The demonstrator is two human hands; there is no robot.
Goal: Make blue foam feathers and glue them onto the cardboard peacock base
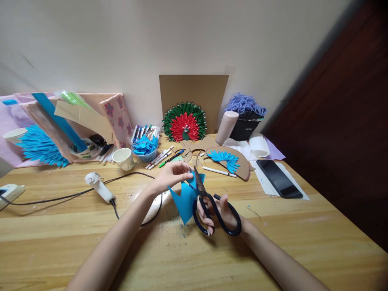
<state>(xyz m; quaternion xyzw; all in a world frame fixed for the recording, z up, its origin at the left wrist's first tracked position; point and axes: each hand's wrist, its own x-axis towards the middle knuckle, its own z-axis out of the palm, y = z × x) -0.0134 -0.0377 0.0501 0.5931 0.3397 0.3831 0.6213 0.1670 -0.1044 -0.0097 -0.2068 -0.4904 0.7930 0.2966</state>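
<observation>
Head view, right hand (222,214) gripping scissors (212,206), left hand (172,176) pinching blue paper (185,198)

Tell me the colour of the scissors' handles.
Black; the scissors show best in the head view, in the right hand.

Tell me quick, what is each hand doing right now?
Left hand: closed, pinching the top of the blue paper.
Right hand: closed on the handles of the black scissors, whose blades meet the paper.

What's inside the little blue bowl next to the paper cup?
The blue bowl is heaped with blue paper pieces that stick up over its rim. Anything beneath them, and the bowl's bottom, is covered.
</observation>
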